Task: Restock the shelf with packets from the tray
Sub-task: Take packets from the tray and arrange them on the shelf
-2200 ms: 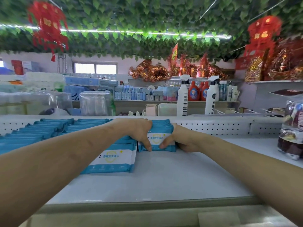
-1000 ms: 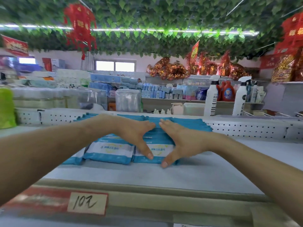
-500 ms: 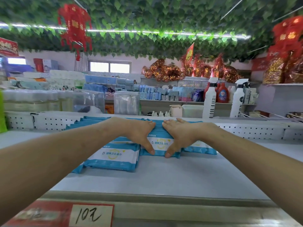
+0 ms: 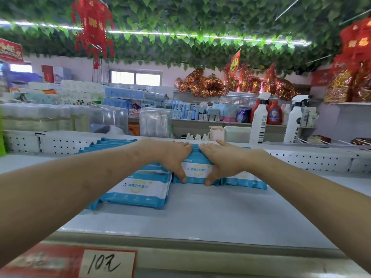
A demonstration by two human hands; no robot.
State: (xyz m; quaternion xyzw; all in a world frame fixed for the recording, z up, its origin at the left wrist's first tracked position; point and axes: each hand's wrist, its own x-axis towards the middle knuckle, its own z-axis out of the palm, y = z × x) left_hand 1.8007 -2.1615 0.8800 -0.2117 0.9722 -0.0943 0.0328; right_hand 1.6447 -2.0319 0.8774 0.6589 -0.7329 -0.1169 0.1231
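Item: stack of flat blue-and-white plastic wipe packets [image 4: 197, 171], at 12 o'clock on the pale grey shelf board [image 4: 200, 217], close to the white perforated back panel [image 4: 60, 145]. My left hand [image 4: 170, 157] and right hand [image 4: 224, 159] lie on the stack's top, fingers straight and nearly meeting, thumbs stretched down its front face; nothing is curled round it. Label: blue Chinese lettering over a yellow shield outline. The finer line beneath is unreadable, and my thumbs cover both label ends. At 10 o'clock, a second pile of like packets [image 4: 138, 189], nearer me and just beside the first, is partly hidden by my left forearm. At 2 o'clock, a third pile [image 4: 245, 180] lies mostly under my right wrist. At 7 o'clock, a red-bordered white price card [image 4: 107, 264] is handwritten "10元"; the red strip beside it is blurred. Beyond, at 1 o'clock: a white spray bottle [image 4: 259, 121] with black print and a red detergent bottle [image 4: 274, 114].
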